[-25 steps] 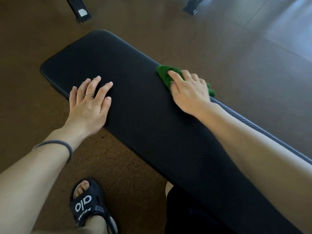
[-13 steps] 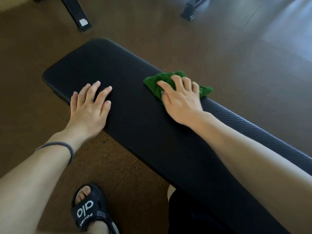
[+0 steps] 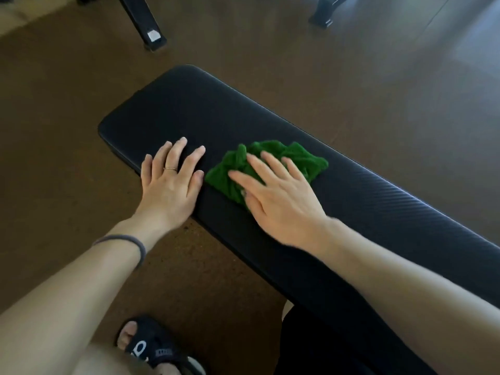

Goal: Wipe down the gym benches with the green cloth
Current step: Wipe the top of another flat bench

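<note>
On the brown gym floor (image 3: 67, 131) the black bench (image 3: 378, 212) looks only partly wiped, I'd say, its end pad mid-pass with the rest left: right hand (image 3: 281, 201) presses spread fingers on the green cloth (image 3: 297, 155), left hand (image 3: 170, 185) lies flat beside it

The bench (image 3: 270, 125) runs from the upper middle of the frame down to the lower right, on the floor (image 3: 54, 131). On its pad, mid-frame, the cloth (image 3: 297, 158) lies under the right hand (image 3: 281, 196). Just left of it, the left hand (image 3: 170, 182) rests flat at the pad's near edge. A sandalled foot (image 3: 146, 347) sits at the bottom, left of the bench. Two equipment legs (image 3: 146, 20) stand along the top edge.
</note>
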Tool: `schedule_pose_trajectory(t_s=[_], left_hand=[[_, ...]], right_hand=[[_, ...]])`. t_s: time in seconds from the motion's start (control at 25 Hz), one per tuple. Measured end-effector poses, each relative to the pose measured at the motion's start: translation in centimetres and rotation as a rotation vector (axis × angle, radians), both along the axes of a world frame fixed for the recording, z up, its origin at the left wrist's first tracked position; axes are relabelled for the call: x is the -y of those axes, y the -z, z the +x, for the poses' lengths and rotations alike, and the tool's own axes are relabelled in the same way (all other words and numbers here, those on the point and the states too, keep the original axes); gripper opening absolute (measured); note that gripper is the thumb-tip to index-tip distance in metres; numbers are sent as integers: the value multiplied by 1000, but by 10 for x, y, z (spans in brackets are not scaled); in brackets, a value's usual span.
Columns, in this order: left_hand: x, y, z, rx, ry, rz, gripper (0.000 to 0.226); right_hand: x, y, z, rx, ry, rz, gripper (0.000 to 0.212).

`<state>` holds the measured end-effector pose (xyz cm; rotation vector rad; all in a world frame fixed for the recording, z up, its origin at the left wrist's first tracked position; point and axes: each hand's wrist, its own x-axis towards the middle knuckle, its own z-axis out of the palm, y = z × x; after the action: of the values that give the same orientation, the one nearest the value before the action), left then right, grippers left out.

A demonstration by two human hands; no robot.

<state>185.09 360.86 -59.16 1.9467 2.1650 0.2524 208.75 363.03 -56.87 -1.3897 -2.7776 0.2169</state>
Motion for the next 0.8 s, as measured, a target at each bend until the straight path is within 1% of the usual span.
schedule_pose_trajectory(t_s=[0.12,0.2,0.24,0.28,0.32,0.4,0.44,0.52,0.6,0.68,0.72,0.8], left_hand=[[1,-3,-1,11,41,-42,49],[-7,-13,-19,18,153,-14,48],[-15,-17,-36,8,186,51,48],[-30,-21,-59,-16,171,119,51],[-49,-25,-83,-12,95,144,53],[-82,-25,-122,40,-83,56,53],[-92,-20,-132,36,-118,1,53],[-97,-15,-134,10,-84,4,53],[-94,-13,-141,97,-28,45,52],[-97,-11,-161,172,48,47,52],[-99,-9,-169,186,74,48,51],[-98,-7,-180,204,135,73,52]], right_hand=[[-38,1,-52,-8,167,-38,52],[-20,0,-57,-3,183,-7,52],[2,1,-54,0,155,14,52],[27,1,-51,1,131,31,52],[50,1,-50,11,116,15,52],[68,3,-53,39,99,4,52],[61,3,-61,46,88,13,52],[33,3,-92,70,64,41,52],[-6,5,-139,69,70,62,52],[-35,4,-183,73,140,76,54],[-37,3,-193,78,173,76,53],[-13,3,-188,108,178,91,50]])
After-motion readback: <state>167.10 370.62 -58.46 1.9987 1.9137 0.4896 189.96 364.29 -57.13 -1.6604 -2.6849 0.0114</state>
